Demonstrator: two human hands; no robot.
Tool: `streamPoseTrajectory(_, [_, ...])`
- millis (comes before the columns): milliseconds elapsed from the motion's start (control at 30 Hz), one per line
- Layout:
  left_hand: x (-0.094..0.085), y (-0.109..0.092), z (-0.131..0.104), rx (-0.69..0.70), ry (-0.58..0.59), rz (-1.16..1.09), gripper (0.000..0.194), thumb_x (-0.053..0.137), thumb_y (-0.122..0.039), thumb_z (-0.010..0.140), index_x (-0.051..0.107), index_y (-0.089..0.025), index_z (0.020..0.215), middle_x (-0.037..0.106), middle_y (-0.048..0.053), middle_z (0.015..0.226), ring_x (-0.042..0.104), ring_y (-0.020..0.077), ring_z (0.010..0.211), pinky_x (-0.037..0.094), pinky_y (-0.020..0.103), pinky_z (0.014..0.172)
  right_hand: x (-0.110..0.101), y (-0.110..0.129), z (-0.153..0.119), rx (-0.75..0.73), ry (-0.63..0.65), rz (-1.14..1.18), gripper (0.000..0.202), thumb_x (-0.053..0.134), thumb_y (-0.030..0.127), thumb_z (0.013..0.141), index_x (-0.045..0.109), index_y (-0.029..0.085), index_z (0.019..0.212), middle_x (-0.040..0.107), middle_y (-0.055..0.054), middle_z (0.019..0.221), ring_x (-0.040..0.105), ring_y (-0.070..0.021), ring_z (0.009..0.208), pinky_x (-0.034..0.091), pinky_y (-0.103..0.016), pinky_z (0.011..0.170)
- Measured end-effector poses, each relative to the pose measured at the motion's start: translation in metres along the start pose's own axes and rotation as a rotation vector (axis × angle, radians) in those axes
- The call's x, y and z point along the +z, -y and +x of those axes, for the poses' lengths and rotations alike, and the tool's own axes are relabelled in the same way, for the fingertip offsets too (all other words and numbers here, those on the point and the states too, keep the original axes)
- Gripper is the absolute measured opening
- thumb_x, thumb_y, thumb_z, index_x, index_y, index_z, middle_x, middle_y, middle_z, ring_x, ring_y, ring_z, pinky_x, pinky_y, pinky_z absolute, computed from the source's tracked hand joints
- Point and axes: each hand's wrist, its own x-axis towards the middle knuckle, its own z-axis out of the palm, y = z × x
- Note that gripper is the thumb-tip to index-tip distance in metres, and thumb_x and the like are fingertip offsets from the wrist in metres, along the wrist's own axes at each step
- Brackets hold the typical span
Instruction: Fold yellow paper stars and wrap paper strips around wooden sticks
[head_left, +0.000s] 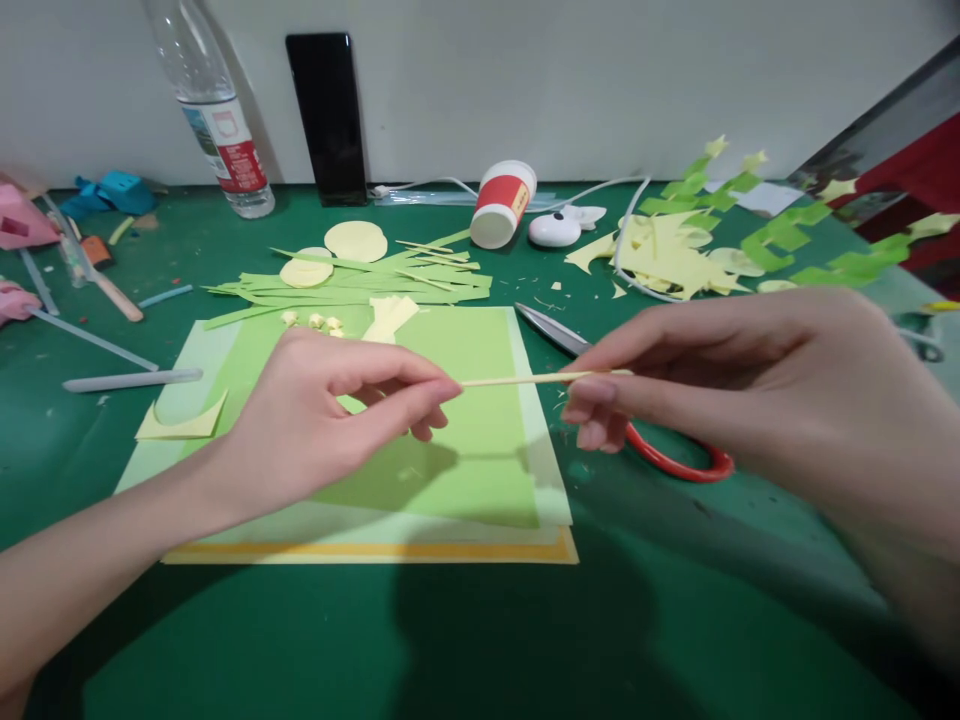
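Note:
A thin pale yellow paper strip is stretched level between my hands, above a stack of green paper. My left hand pinches its left end between thumb and fingers. Its right end is pinched by my right hand, above red-handled scissors that the hand partly covers. Small yellow folded pieces and a bundle of short yellow strips lie on the paper's far part, just beyond my left hand.
Green strips and yellow paper circles lie behind the stack. Farther back are a bottle, a phone and a tipped paper cup. Yellow scraps and a white cable lie at the right, a grey pen-like stick at the left.

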Motion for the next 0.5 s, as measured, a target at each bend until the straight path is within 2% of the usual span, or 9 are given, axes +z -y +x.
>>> streamPoseTrajectory(100, [-0.005,0.005,0.002,-0.068,-0.053,-0.100,0.011,0.059,-0.020,0.077,0.064,-0.018,0.068,0.065,-0.004,0.058,0.060,0.0078,0.052,0.049,0.014,0.048,-0.006,-0.001,0.004,0.006,-0.070,-0.010,0.008,0.066,0.015,0.069,0.066,0.020,0.064,0.062,0.003,0.050,0.057,-0.0063,0.044,0.048,-0.011,0.041])
streamPoseTrajectory(167, [-0.005,0.009,0.004,-0.078,-0.079,-0.186,0.013,0.053,-0.023,0.082,0.063,-0.017,0.075,0.066,-0.002,0.064,0.062,0.0089,0.058,0.052,0.016,0.055,-0.007,-0.004,0.007,0.007,-0.055,0.006,0.006,0.066,0.018,0.069,0.066,0.020,0.064,0.062,0.001,0.051,0.058,-0.0080,0.045,0.050,-0.013,0.043])
streamPoseTrajectory(267, [-0.002,0.008,0.005,-0.104,0.048,-0.196,0.017,0.050,-0.026,0.083,0.064,-0.017,0.087,0.069,0.000,0.075,0.065,0.0105,0.066,0.052,0.018,0.059,-0.002,-0.008,0.008,0.073,0.072,0.030,0.005,0.067,0.022,0.068,0.066,0.019,0.065,0.063,0.001,0.052,0.059,-0.0092,0.046,0.050,-0.015,0.044])
streamPoseTrajectory(367, [0.003,0.004,0.003,-0.106,0.190,-0.071,0.016,0.056,-0.027,0.079,0.068,-0.017,0.078,0.071,-0.001,0.069,0.065,0.0112,0.060,0.050,0.017,0.054,0.005,-0.008,0.006,0.120,0.142,0.041,0.005,0.067,0.023,0.068,0.066,0.020,0.065,0.063,0.002,0.052,0.058,-0.0079,0.046,0.049,-0.014,0.045])
streamPoseTrajectory(500, [0.004,0.001,0.002,-0.145,0.198,-0.088,0.018,0.056,-0.025,0.079,0.068,-0.017,0.068,0.070,-0.004,0.062,0.063,0.0083,0.053,0.048,0.013,0.049,0.006,-0.007,0.005,0.110,0.136,0.070,0.007,0.066,0.025,0.069,0.065,0.021,0.064,0.063,0.003,0.051,0.058,-0.0073,0.045,0.048,-0.013,0.043])
